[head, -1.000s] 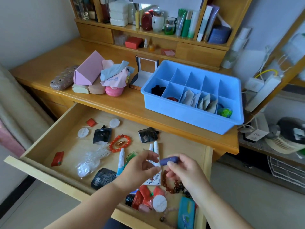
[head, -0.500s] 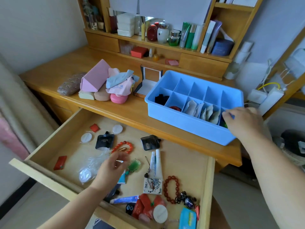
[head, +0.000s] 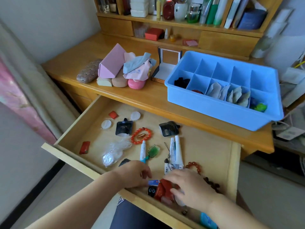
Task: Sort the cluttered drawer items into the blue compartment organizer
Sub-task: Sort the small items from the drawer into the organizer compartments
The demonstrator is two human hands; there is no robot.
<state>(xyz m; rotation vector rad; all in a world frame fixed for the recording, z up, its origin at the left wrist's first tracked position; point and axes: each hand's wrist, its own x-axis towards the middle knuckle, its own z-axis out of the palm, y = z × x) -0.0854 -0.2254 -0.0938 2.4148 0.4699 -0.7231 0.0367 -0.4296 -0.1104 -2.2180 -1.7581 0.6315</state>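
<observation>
The blue compartment organizer (head: 214,111) stands on the desk at the right. Its front row holds a black item (head: 181,81), paper sachets (head: 216,90) and a green and blue item (head: 260,106). Below it the open drawer (head: 206,146) holds a red bead bracelet (head: 141,136), black pouches (head: 124,128), white tubes (head: 175,151) and a green pendant (head: 153,151). My left hand (head: 133,174) curls over a small blue and orange tube (head: 153,182) at the drawer's front. My right hand (head: 189,185) pinches one of the red packets (head: 165,189) beside it.
A pink triangular case (head: 112,63), folded cloths (head: 138,68), a patterned glasses case (head: 89,73) and a small open box (head: 166,70) sit on the desk left of the organizer. Bottles and boxes fill the shelf (head: 181,23) behind. A dark bead bracelet (head: 194,166) lies by my right hand.
My right hand left the organizer's right front compartment and came back down to the red packets. My left hand moved from the drawer's middle toward its front edge.
</observation>
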